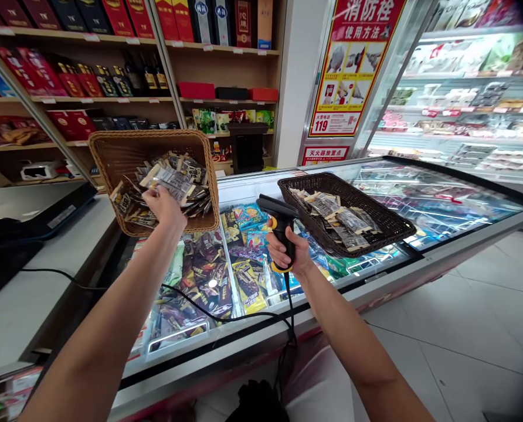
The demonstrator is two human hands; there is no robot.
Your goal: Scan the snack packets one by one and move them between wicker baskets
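My right hand (288, 252) is wrapped round the black and yellow handle of a barcode scanner (279, 208), held over the freezer glass. Its cord hangs below the grip. Inside the light brown wicker basket (214, 187) at the left, my left hand (162, 205) has its fingers pinched at the edge of a snack packet (171, 181). More small packets (195, 170) lie heaped around it. A dark brown wicker basket (384, 225) to the right of the scanner holds several similar packets (325, 204).
Both baskets rest on a chest freezer (261, 316) full of wrapped ice creams (250, 284) under glass. A black cable (239, 318) runs across its front. A counter (6, 334) stands at left, boxed shelves (133, 41) behind, and a lit display fridge (472, 88) at right.
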